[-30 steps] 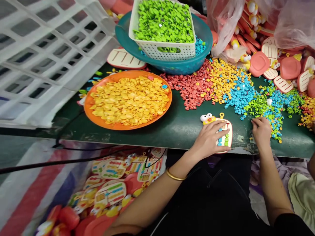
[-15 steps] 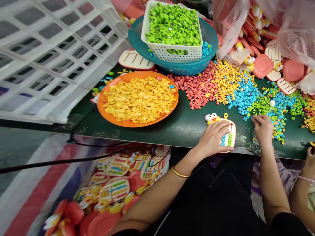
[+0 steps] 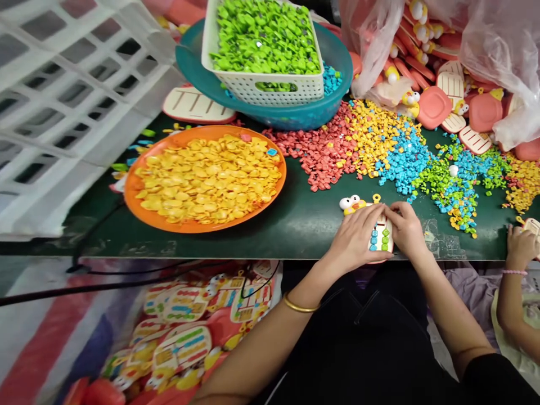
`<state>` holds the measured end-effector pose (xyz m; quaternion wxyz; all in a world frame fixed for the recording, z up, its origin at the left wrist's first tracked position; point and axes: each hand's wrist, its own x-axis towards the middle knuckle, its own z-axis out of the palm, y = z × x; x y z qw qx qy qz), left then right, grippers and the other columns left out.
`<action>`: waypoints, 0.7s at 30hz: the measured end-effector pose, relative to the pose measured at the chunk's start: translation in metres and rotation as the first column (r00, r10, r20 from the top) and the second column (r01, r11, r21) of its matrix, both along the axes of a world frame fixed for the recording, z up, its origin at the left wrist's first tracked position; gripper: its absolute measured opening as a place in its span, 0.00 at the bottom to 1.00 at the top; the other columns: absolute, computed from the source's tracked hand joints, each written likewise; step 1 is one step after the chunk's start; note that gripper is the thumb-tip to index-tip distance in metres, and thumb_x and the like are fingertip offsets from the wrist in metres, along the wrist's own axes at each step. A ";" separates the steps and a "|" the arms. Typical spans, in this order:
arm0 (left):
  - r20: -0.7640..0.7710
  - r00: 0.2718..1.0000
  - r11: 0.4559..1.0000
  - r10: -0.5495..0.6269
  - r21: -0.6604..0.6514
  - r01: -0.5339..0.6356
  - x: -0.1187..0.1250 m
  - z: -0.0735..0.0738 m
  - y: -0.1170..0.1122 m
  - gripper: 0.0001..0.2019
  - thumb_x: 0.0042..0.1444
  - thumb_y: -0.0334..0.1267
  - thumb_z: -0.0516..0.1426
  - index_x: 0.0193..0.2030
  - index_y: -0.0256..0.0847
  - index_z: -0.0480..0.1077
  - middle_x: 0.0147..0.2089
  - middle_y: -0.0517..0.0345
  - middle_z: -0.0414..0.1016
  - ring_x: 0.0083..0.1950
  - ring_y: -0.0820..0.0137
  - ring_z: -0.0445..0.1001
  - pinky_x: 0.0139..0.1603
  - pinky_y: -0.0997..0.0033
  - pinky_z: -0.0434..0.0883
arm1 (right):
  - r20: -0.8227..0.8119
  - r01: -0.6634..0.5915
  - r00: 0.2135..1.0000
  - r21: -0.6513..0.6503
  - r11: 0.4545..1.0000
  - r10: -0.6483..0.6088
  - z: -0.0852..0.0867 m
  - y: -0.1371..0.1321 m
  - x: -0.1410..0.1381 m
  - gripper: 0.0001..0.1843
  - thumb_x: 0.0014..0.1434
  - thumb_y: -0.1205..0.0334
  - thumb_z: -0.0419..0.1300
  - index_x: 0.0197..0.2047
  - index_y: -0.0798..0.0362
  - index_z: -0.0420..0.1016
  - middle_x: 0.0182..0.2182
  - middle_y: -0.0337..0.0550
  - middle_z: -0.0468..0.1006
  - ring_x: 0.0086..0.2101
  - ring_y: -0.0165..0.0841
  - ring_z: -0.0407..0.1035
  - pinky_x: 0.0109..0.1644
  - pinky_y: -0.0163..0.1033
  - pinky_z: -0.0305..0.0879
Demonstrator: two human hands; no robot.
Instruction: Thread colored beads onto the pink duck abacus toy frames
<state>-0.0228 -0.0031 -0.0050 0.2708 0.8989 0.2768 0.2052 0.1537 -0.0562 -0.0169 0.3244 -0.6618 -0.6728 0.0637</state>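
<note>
A small toy board (image 3: 381,237) with a yellow duck head and rows of coloured beads lies at the near edge of the dark green table (image 3: 304,219). My left hand (image 3: 356,236) rests curled over the board's left side and holds it down. My right hand (image 3: 405,228) is at the board's right edge, fingers pinched together on its top; whether a bead is in them is hidden. Piles of loose red beads (image 3: 320,154), yellow beads (image 3: 375,132), blue beads (image 3: 405,160) and green beads (image 3: 439,183) spread behind the board.
An orange plate of yellow pieces (image 3: 202,177) sits left of centre. A white basket of green pieces (image 3: 264,53) stands in a teal bowl (image 3: 295,112). White crates (image 3: 71,95) fill the left. Pink toy parts (image 3: 455,95) lie under plastic bags. Another person's hand (image 3: 521,244) works at far right.
My right hand has come left from the green and blue beads to the board's right edge. My left hand has stayed on the board. The view shifted slightly.
</note>
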 end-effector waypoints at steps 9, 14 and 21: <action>-0.092 0.995 0.998 -0.033 0.059 0.038 0.000 0.004 0.001 0.43 0.49 0.60 0.66 0.68 0.45 0.62 0.72 0.44 0.59 0.70 0.48 0.59 0.68 0.46 0.58 | -0.169 0.066 0.983 -0.045 0.997 -0.073 0.019 -0.029 0.024 0.14 0.66 0.62 0.55 0.42 0.47 0.83 0.38 0.44 0.78 0.40 0.36 0.72 0.47 0.41 0.71; -0.013 0.999 0.995 -0.051 0.090 0.052 0.001 0.001 0.002 0.35 0.51 0.64 0.62 0.60 0.46 0.73 0.69 0.45 0.65 0.68 0.48 0.63 0.67 0.43 0.62 | 0.124 0.643 0.741 0.148 0.751 -0.660 0.006 -0.074 0.094 0.17 0.63 0.50 0.58 0.41 0.54 0.83 0.37 0.53 0.77 0.41 0.44 0.67 0.47 0.50 0.66; 0.007 0.997 0.994 -0.081 0.077 0.080 -0.004 0.006 0.007 0.26 0.59 0.58 0.60 0.58 0.45 0.74 0.67 0.46 0.68 0.68 0.51 0.64 0.66 0.45 0.64 | 0.020 0.572 0.814 0.149 0.807 -0.581 -0.014 -0.075 0.107 0.19 0.65 0.51 0.55 0.47 0.53 0.81 0.43 0.53 0.75 0.44 0.42 0.69 0.51 0.49 0.68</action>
